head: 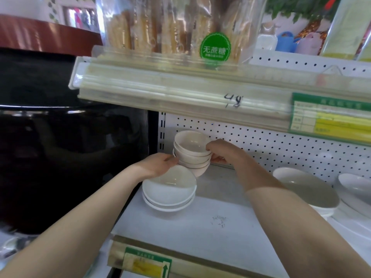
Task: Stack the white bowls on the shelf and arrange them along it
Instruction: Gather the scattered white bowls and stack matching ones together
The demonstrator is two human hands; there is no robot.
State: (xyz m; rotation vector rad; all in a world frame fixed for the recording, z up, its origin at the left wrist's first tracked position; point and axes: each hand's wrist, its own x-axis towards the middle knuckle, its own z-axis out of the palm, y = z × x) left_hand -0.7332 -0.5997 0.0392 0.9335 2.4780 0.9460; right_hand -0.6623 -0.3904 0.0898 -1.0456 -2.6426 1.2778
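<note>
A tilted stack of several small white bowls (pixel 191 152) hangs above the back left of the white shelf (pixel 220 221). My left hand (pixel 158 164) presses against its left side and my right hand (pixel 220 150) grips its right rim, so both hold it. Just in front and below, a stack of three wider white bowls (pixel 169 192) rests on the shelf, partly under my left hand. More white bowls sit to the right: a wide stack (pixel 307 189) and another bowl (pixel 355 189) at the frame edge.
The upper shelf edge (pixel 180 91) with price strips overhangs closely above. A white pegboard wall (pixel 281 145) closes the back. A large black glossy appliance (pixel 70 157) stands left of the shelf. A price rail (pixel 152 261) runs along the shelf front.
</note>
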